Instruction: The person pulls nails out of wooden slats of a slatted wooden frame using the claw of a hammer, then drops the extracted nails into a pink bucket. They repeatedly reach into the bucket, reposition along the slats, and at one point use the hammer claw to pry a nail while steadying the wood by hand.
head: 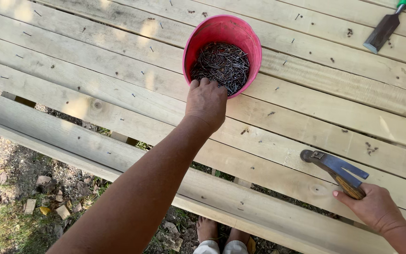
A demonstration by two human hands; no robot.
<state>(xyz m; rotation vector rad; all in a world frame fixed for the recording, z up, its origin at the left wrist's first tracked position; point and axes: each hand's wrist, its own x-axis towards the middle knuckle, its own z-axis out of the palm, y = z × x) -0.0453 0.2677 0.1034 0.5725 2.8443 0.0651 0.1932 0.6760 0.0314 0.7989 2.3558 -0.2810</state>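
Pale wooden planks run across my view as a slatted worktop [306, 117], with gaps between the boards and bare earth, grass and stones showing below at the near left. My left arm stretches out from the near edge, almost straight, and my left hand [206, 102] sits palm down at the near rim of a pink bucket [222, 28] standing toward the far middle. Its fingertips dip over the rim into the heap of dark nails [222, 63] inside; I cannot tell whether they have closed on any. My right hand [374, 207] rests low at the near right, clenched around the wooden handle of a claw hammer [334, 167], whose metal head points left and lies just above the boards. Loose nails lie scattered over the planks. At the far right corner lies a chisel [384, 30] with a green handle, well apart from both hands.
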